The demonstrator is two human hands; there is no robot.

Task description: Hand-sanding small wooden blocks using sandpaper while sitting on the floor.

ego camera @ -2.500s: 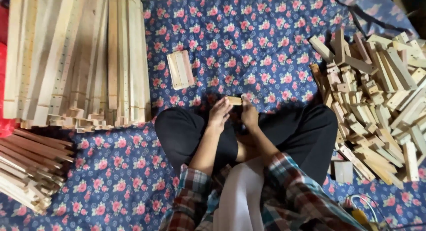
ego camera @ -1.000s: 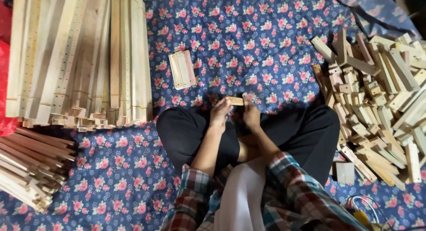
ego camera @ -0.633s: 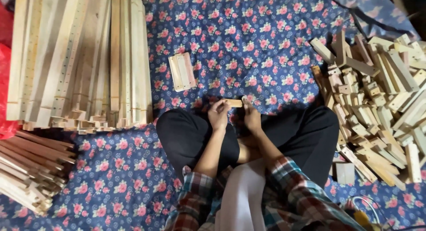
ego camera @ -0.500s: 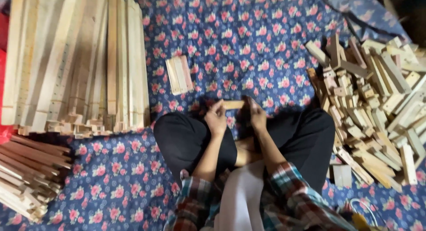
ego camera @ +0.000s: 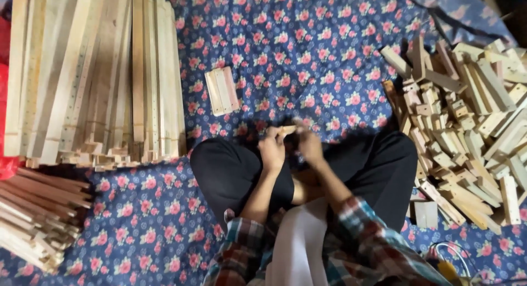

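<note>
A person sits cross-legged on a blue floral cloth [ego camera: 307, 50] spread over the floor, both hands raised just above the knees. The left hand [ego camera: 273, 148] and the right hand [ego camera: 310, 146] meet on one small wooden block [ego camera: 286, 130], a short pale piece whose long axis runs left to right between them. The left hand's fingers curl over its left end; the right hand closes on its right end, though motion blur there makes the exact grip hard to read. The block sits at the fingertips, on the far side of both hands from the body, and neither hand is clearly nearer to it.

Ahead and to the left, a little stack of flat wooden slats [ego camera: 222, 90] lies apart on the cloth. Long planks [ego camera: 93, 71] are ranked side by side at far left, with thinner strips [ego camera: 38, 214] bundled below them. A loose heap of short wooden offcuts [ego camera: 472, 126] fills the right side, cut off by the frame edge. Most of the block's underside is hidden by the fingers.
</note>
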